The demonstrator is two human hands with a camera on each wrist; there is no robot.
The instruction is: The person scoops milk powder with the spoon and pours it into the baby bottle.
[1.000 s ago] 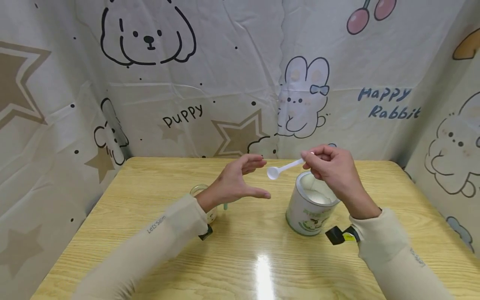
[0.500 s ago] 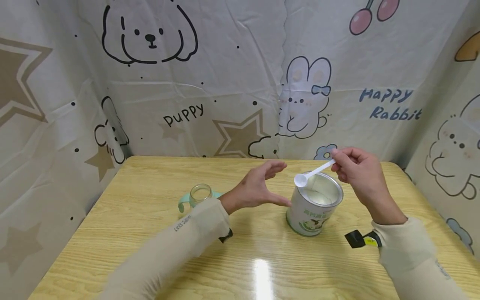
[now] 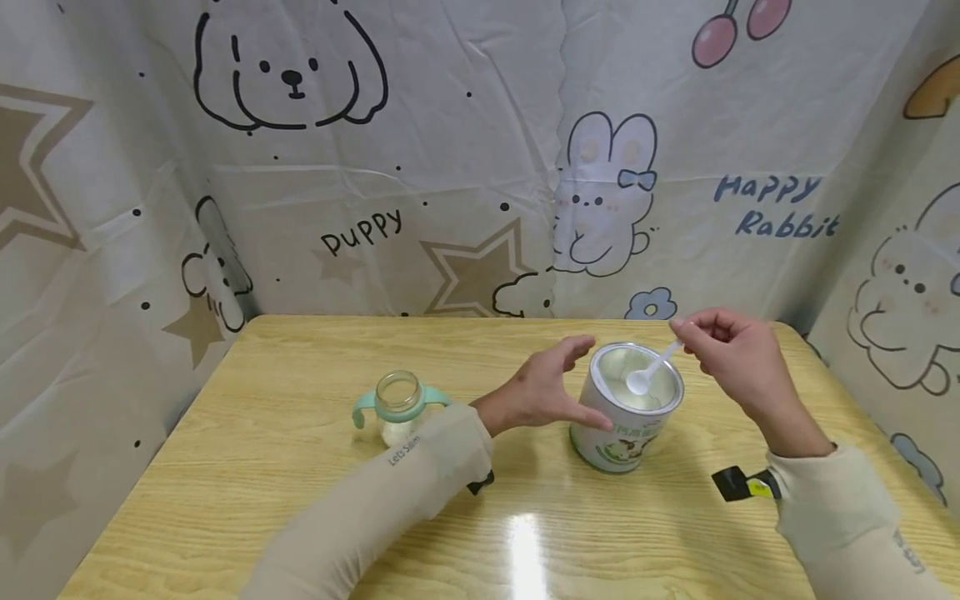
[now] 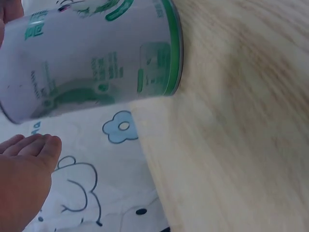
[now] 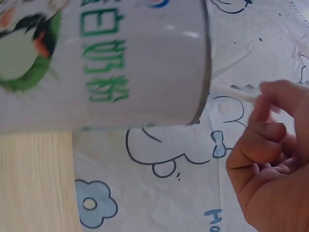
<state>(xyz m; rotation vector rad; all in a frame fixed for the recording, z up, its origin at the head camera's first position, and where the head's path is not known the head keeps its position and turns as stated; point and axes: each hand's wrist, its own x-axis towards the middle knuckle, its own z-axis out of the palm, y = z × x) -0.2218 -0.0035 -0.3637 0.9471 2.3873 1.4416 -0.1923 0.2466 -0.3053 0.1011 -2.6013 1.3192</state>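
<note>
A white milk powder can (image 3: 618, 433) with green print stands uncovered on the table, pale powder inside. My right hand (image 3: 738, 358) pinches the handle end of a white measuring scoop (image 3: 640, 382), whose bowl is over the can's mouth. In the right wrist view, thumb and finger hold the thin handle beside the can's rim. My left hand (image 3: 551, 387) is spread at the can's left side, thumb tip overlapping the can's front and fingers behind its rim. The left wrist view shows the can (image 4: 91, 58) between thumb and fingers, with a gap at the fingers (image 4: 34, 150).
A baby bottle (image 3: 399, 400) with mint-green handles stands uncapped left of the can, powder in it, partly behind my left sleeve (image 3: 420, 475). The wooden table (image 3: 300, 367) ends at a patterned cloth (image 3: 480, 167) behind.
My left hand has moved right from near the bottle to the can. The right hand has moved right, bringing the scoop from left of the can to over its mouth and lower.
</note>
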